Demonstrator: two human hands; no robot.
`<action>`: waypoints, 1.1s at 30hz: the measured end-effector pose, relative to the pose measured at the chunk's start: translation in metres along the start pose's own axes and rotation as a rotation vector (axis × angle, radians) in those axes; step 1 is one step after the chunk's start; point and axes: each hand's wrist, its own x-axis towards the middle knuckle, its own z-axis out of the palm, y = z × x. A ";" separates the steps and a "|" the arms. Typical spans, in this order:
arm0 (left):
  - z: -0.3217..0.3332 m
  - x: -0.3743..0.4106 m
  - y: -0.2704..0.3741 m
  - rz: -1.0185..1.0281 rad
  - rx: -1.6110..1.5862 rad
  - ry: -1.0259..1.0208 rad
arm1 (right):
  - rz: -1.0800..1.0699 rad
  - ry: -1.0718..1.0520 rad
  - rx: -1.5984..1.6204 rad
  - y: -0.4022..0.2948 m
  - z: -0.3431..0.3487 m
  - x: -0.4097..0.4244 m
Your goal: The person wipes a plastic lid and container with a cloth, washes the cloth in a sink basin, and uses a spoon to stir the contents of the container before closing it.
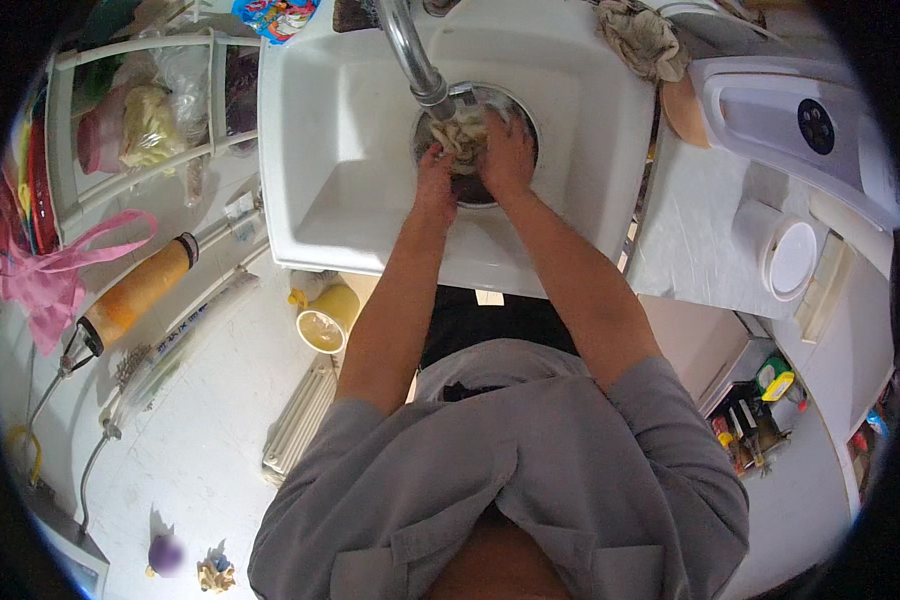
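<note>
A round metal bowl (538,146) sits in the white sink (390,97), below the curved chrome faucet (414,64). Inside it is a heap of pale, strip-like food pieces (465,139), whose kind I cannot make out; darker contents show at the bowl's near side. My left hand (436,180) grips the heap from the left, fingertips against the pieces. From the right, my right hand (508,154) holds the same heap, its fingers spread over the far side. The faucet's mouth is just above the pieces. Some fingertips are hidden among them.
A crumpled cloth (641,41) lies on the sink's right rim. Rightward are a white appliance (795,120) and a white lidded tub (780,247). A white rack (139,49) with bagged items stands left. A yellow container (328,319) is below the sink's front left.
</note>
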 end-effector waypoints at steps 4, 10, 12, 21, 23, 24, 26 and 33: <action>0.005 0.023 -0.013 0.003 -0.079 -0.169 | 0.233 -0.311 0.609 -0.004 0.038 0.009; -0.015 0.042 0.026 -0.068 0.028 -0.347 | -0.111 -0.257 0.470 -0.060 -0.064 -0.035; -0.020 0.046 0.021 0.040 0.094 -0.377 | -0.082 -0.235 0.470 -0.053 -0.050 -0.033; -0.023 0.037 -0.014 0.005 -0.097 -0.207 | 0.100 -0.003 0.109 0.002 0.016 0.002; 0.002 0.023 -0.017 -0.054 -0.082 -0.151 | 0.144 -0.129 0.230 -0.003 0.029 -0.002; 0.012 0.016 -0.016 -0.086 -0.076 -0.122 | 0.160 -0.231 0.362 -0.006 0.033 -0.003; 0.005 0.020 0.003 -0.276 -0.120 -0.105 | 0.130 -0.354 0.529 -0.016 0.021 -0.009; -0.019 0.034 0.016 -0.125 -0.229 -0.165 | 0.027 -0.377 0.418 -0.061 -0.069 -0.014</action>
